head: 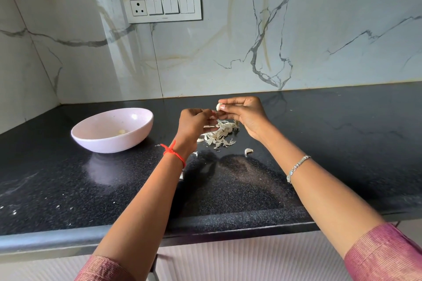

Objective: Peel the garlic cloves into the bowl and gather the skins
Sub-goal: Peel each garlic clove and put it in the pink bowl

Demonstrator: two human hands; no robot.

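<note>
Presently, a garlic clove (219, 106) is pinched by the fingertips of the right hand (247, 115); the left hand (194, 122) is curled just beside it, its hold not discernible. The bowl (102, 145) is set on the tabletop (68, 189) left of both hands, nearer the left; a leftward carry is judged required.

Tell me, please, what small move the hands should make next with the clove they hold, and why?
Probably the left hand should pull the remaining skin away and drop it onto the skin pile just below: the right hand pinches a clove that looks nearly bare, and the bowl sits to the left.
</note>
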